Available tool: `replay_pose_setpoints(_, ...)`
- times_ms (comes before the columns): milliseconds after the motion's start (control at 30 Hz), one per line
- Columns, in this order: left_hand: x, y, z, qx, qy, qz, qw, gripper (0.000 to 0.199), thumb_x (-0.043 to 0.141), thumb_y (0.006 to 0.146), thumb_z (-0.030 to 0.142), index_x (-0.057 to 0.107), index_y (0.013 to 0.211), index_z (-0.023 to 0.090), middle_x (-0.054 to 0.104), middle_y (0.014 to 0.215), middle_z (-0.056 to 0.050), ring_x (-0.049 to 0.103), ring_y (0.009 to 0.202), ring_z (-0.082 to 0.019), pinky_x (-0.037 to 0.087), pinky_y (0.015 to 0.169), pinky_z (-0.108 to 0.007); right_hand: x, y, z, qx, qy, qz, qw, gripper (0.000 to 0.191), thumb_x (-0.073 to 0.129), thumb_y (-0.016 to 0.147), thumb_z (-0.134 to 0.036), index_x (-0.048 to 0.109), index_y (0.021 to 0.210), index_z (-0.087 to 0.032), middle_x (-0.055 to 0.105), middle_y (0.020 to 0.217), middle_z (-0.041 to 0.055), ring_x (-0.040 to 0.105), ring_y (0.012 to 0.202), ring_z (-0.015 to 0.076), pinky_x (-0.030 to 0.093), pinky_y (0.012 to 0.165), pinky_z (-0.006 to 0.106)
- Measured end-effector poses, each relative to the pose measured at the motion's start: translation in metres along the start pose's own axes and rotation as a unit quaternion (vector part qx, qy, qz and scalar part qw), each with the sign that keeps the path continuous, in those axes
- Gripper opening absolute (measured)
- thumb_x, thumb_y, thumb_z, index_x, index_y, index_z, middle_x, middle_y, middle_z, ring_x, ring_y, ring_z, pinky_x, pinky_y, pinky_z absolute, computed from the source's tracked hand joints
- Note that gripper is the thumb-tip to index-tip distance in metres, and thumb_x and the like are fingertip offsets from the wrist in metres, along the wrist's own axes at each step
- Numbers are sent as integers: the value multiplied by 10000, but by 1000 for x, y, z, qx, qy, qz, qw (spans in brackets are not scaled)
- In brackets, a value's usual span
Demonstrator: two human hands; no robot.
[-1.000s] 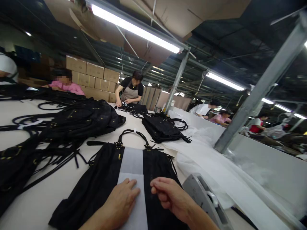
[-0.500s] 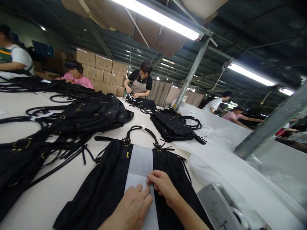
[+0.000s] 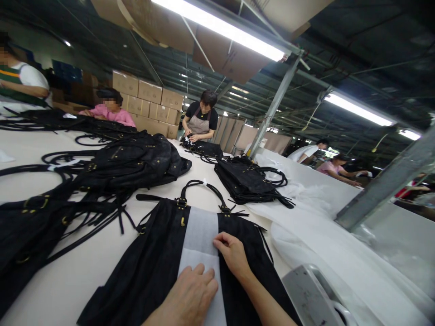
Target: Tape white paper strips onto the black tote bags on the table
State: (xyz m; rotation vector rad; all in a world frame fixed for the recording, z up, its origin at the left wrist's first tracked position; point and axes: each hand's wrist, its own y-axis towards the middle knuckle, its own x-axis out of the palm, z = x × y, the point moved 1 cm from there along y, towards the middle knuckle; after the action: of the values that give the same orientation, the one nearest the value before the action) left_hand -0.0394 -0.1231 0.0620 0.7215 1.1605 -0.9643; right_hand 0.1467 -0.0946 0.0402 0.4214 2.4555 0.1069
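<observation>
A black handbag (image 3: 152,253) lies flat in front of me, its looped handles (image 3: 204,182) pointing away. Down its middle runs a strip of thin white wrapping sheet (image 3: 202,226) with a crease across it. My left hand (image 3: 193,290) rests palm down on the lower part of the sheet, fingers slightly bent. At the sheet's right edge, above the left hand, my right hand (image 3: 234,253) has its thumb and forefinger pinched together. Whatever is between those fingertips is too small to see clearly.
More black bags lie to the left (image 3: 132,158) and in a stack (image 3: 244,176) at back right. White sheeting (image 3: 326,235) and a grey metal object (image 3: 307,294) are on the right. A sloping post (image 3: 384,194) rises there. A co-worker (image 3: 202,117) stands opposite.
My right hand has moved a little away from me and right, up along the sheet's edge. The left hand stays on the sheet. The view has shifted slightly.
</observation>
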Motion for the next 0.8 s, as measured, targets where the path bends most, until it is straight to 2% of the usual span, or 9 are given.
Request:
replay_pose_setpoints(67,2,1,-1,-1,0,-1,1000,286,495,840,178,567,1114,146,591,1242,-143,540,1049,-312,502,858,-496,-3,3,-2,35,62,-18,997,216,606,734,-404,616,675,-197,531,609,-29,440,588,127,364,571,262)
replay_pose_setpoints(133,3,2,-1,-2,1,-2,1000,271,490,847,174,576,1102,145,602,1215,-138,549,1026,-314,514,824,-488,-8,2,-8,102,163,-32,981,280,664,692,-463,590,709,-193,488,602,-51,337,503,82,251,453,225)
replay_pose_setpoints(167,3,3,-1,-2,0,-3,1000,255,490,850,173,582,1087,147,610,1194,-132,553,1013,-312,519,807,-480,-11,0,-12,145,227,-47,962,328,707,659,-482,572,736,-193,475,613,-63,268,468,56,170,420,212)
replay_pose_setpoints(233,2,3,0,0,-5,-6,1000,229,501,845,171,591,1054,152,621,1154,-121,558,987,-302,523,785,-464,-17,-6,-20,225,354,-97,902,428,799,584,-469,538,778,-191,481,649,-78,175,442,15,53,415,195)
replay_pose_setpoints(300,2,2,1,3,-7,2,1000,227,510,832,164,590,1043,156,621,1145,-115,556,982,-297,522,793,-463,-20,-14,-24,270,413,-144,858,472,851,543,-414,519,785,-183,510,677,-73,181,434,-10,22,417,175)
replay_pose_setpoints(333,3,1,1,6,-7,10,1000,235,512,824,160,587,1047,157,616,1153,-114,553,985,-297,521,802,-468,-20,-18,-24,287,418,-157,848,475,862,533,-390,514,777,-177,521,676,-70,195,431,-17,16,416,168)
replay_pose_setpoints(433,6,-1,1,10,1,35,999,245,492,813,128,587,1037,159,602,1181,-114,546,1002,-296,517,829,-480,-15,-25,-18,310,393,-147,853,453,851,527,-358,516,762,-165,557,687,-53,217,417,-26,10,411,166)
replay_pose_setpoints(600,6,-2,2,-3,8,24,1000,221,478,811,92,600,981,162,594,1151,-121,544,997,-286,507,849,-480,-4,-25,-16,290,319,-117,895,380,778,553,-374,538,759,-163,577,675,-42,240,397,-16,22,416,189)
replay_pose_setpoints(800,9,-3,1,-10,10,38,999,211,472,802,86,591,957,165,549,1195,-128,530,1010,-298,520,838,-496,0,-26,-16,271,280,-108,914,368,720,563,-435,542,745,-169,585,684,-40,235,401,-5,35,411,208)
